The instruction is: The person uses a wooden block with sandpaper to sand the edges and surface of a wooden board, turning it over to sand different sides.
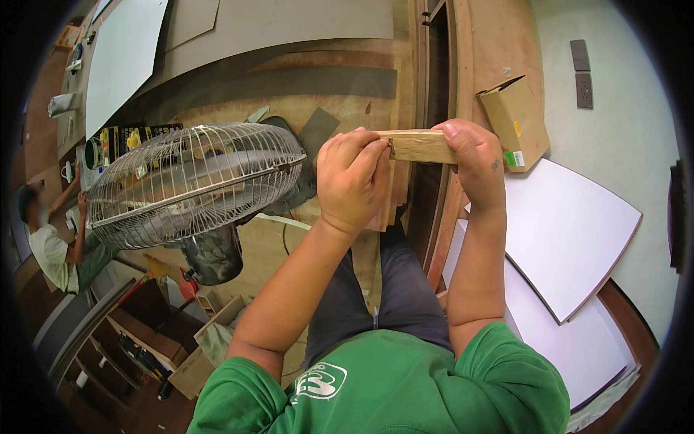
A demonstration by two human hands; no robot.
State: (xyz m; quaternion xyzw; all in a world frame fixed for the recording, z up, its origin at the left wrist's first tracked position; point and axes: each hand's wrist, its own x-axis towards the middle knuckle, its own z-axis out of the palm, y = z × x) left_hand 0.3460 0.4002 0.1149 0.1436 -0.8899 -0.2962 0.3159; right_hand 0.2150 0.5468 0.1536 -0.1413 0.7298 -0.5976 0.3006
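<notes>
A short block of pale wood (421, 147) is held up level in front of me, between both hands. My left hand (352, 173) is closed at its left end, fingertips pressed near a small dark spot on the edge. Around the right end wraps my right hand (473, 155), its thumb lying along the top edge. The palm side of each grip is hidden. Just left of my left hand stands a fan with a wire cage (202, 181) and a dark motor housing (213, 257).
An open cardboard box (513, 119) leans at the right, above white panels (571, 231). Ahead lies a wooden worktop (347, 108) with large grey sheets (282, 25). Another person (54, 242) works at the far left. Wooden drawers and tools (155, 347) fill the lower left.
</notes>
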